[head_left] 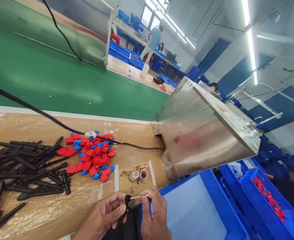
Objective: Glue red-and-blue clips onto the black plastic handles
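Observation:
My left hand [104, 215] is closed on a black plastic stick [124, 208] at the bench's near edge. My right hand [154, 215] pinches a thin swab stick [138, 197] whose tip touches the top of the black part. Just beyond my hands two small round cups [139, 174], one with dark liquid, sit on a stained cardboard patch. A heap of red and blue plastic pieces [91, 155] lies further back, and a pile of black sticks [21, 170] spreads to the left.
A black cable [49, 118] crosses the cardboard-covered bench. A steel housing [202, 130] stands to the right over a green conveyor belt [61, 76]. Blue bins [269, 200] with red parts sit at right, next to a person. Other people work in the background.

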### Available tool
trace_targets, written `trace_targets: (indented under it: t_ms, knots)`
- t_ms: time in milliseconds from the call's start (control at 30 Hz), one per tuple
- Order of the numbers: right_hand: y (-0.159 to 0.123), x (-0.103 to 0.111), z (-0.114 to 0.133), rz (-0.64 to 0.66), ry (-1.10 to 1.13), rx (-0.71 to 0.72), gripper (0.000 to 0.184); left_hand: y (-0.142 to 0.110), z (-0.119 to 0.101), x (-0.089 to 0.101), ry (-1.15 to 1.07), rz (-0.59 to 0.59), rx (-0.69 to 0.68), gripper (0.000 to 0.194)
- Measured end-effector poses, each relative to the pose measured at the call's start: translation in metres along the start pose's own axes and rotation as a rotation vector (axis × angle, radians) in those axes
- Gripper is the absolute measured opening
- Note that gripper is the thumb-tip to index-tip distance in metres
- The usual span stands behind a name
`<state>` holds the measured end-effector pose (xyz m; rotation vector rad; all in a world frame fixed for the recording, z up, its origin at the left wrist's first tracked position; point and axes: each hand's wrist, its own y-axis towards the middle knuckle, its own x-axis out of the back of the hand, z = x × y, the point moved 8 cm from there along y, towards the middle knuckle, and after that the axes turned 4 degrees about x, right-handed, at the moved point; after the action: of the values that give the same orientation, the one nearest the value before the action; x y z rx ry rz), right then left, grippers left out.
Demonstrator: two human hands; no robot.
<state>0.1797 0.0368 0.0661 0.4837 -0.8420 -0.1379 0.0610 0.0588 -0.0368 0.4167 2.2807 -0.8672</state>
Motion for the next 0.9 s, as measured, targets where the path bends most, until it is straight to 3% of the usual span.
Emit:
trace_targets:
  t_ms: [300, 433, 533, 633, 767, 900]
  knots:
    - [0.008, -0.002, 0.012, 0.032, -0.071, 0.089, 0.024, -0.001, -0.001, 0.008, 0.08, 0.006, -0.069, 0.056]
    - [0.01, -0.001, 0.014, 0.017, -0.051, 0.091, 0.023, 0.003, 0.012, 0.013, 0.015, 0.104, 0.024, 0.05]
    - [0.009, -0.001, 0.016, 0.03, -0.044, 0.091, 0.025, 0.004, 0.021, 0.019, -0.072, 0.097, 0.088, 0.045]
    - [0.006, -0.001, 0.026, 0.049, -0.084, 0.183, 0.024, 0.001, 0.022, 0.015, -0.109, 0.109, 0.113, 0.043]
    - [0.006, -0.005, 0.037, 0.079, -0.11, 0.307, 0.02, -0.003, 0.01, 0.009, -0.047, 0.059, 0.031, 0.047]
    - [0.013, -0.008, 0.028, 0.102, -0.078, 0.228, 0.021, -0.005, 0.001, 0.011, 0.046, 0.004, -0.051, 0.056]
